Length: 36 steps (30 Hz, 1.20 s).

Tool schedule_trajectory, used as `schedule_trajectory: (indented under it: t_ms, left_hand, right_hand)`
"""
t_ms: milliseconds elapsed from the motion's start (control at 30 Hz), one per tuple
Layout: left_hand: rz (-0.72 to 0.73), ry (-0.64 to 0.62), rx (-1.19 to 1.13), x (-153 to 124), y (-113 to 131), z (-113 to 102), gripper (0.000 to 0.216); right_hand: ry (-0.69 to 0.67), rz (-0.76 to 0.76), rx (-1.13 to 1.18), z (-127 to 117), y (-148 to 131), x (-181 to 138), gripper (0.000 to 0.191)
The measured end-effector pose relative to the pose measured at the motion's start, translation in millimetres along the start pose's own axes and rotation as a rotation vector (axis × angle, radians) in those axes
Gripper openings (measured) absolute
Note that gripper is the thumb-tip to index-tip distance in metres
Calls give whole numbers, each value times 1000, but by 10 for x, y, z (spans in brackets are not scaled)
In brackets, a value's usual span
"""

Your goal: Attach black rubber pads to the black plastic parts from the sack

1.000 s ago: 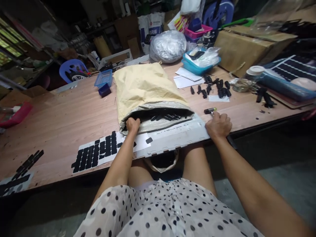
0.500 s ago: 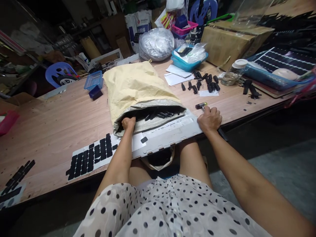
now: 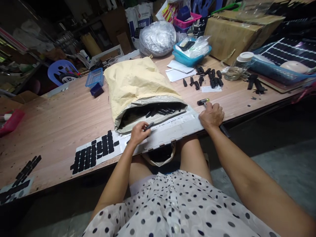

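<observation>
My left hand [image 3: 139, 133] is pinched on a small black elongated part [image 3: 148, 126], just in front of the sack's mouth. The cream woven sack [image 3: 140, 79] lies on its side, its opening facing me, with many black parts [image 3: 161, 111] inside. Beneath its mouth is a flat pale grey board [image 3: 172, 128] along the table edge. My right hand [image 3: 211, 115] is closed around a small hammer [image 3: 202, 101]; its dark head with a yellowish tip points left and its black handle sticks out below the fist.
Left of the board lies a white sheet with black stickers [image 3: 96, 153]. Several black pieces [image 3: 212, 79] are scattered behind my right hand, near a glass jar [image 3: 233, 73]. Farther back stand a blue basket [image 3: 191, 57] and a cardboard box [image 3: 234, 36]. A small blue basket [image 3: 94, 78] sits left of the sack.
My left hand has come out of the sack's mouth, toward me and to the right, with a black part in its fingers. My right hand still grips the hammer in nearly the same place.
</observation>
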<state>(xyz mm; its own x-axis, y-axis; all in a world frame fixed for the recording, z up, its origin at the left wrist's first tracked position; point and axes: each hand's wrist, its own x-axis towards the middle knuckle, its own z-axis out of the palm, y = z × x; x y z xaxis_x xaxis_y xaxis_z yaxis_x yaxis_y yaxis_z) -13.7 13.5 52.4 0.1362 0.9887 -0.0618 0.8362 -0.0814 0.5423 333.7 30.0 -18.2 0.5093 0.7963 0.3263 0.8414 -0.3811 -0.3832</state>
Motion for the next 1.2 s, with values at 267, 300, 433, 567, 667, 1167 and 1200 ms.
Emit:
schedule_trajectory:
  t_ms: [267, 300, 433, 567, 667, 1167, 1200]
  left_hand:
    - [182, -44, -17, -143, 92, 477, 19]
    - [185, -24, -24, -134, 74, 500, 19]
    - [194, 4, -39, -111, 12, 567, 15]
    - [193, -3, -61, -91, -10, 600, 14]
    - [201, -7, -82, -84, -18, 602, 14]
    - [250, 24, -126, -89, -34, 642, 16]
    - [250, 22, -132, -88, -38, 645, 16]
  right_hand:
    - [37, 4, -1, 1, 27, 10, 41]
    - [28, 10, 4, -6, 34, 21, 41]
    - [-17, 64, 41, -113, 28, 63, 41]
    - [13, 66, 247, -355, -103, -107, 41]
    - [-79, -57, 528, -538, -320, -488, 39]
    - [-257, -477, 736, -557, -797, -1408, 34]
    - [-235, -496, 732, -558, -810, -1422, 35]
